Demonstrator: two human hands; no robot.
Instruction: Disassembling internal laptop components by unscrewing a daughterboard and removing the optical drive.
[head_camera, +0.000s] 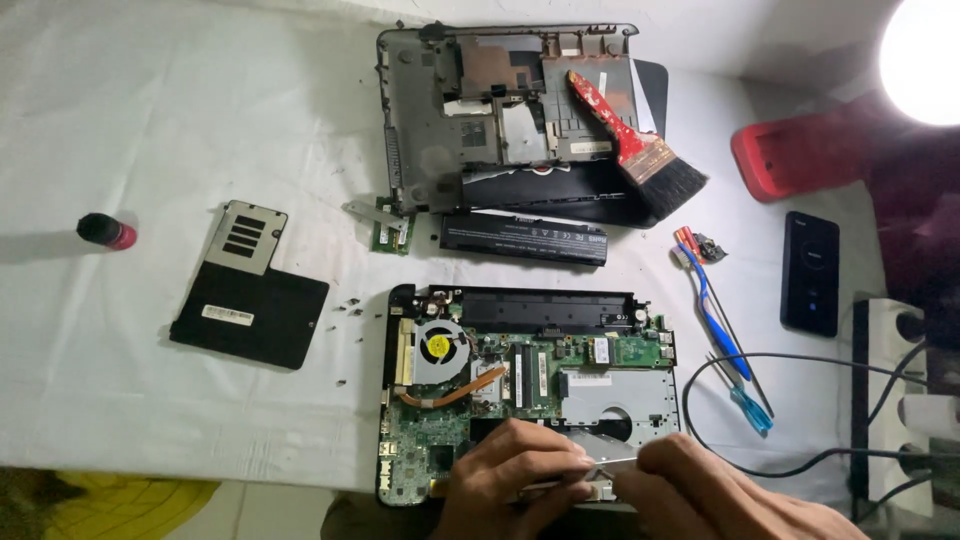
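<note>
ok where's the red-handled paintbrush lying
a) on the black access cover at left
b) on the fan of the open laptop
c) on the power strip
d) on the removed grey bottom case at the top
d: the paintbrush lies slanted across the grey bottom case at the top, far from both hands, which work at the open laptop.

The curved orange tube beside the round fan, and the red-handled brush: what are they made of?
The curved orange tube looks like bare copper: a dull metallic sheen. The red-handled brush seems painted wood, its red coat chipped pale, with dark bristles, perhaps synthetic.
</note>
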